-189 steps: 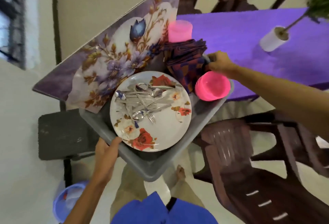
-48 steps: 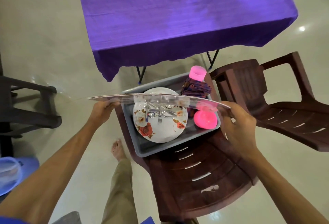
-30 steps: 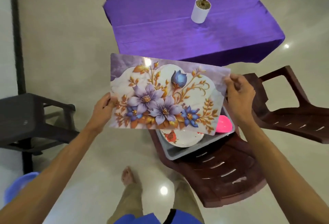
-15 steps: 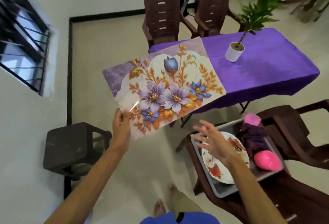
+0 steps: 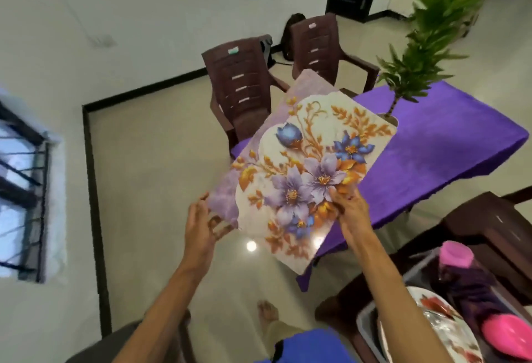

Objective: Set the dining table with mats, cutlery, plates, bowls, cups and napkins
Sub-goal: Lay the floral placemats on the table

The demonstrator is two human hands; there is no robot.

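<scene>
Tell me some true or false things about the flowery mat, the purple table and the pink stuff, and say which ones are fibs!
1. Both hands touch the flowery mat. True: the left hand is at its lower left corner and the right hand at its near edge.
2. The mat lies flat on the purple table. False: it is held up in the air.
3. A potted plant stands on the table. True.
4. The pink bowl is on the table. False: it sits in the grey tub, on a brown chair.
5. The flowered plate is in the tub. True.
</scene>
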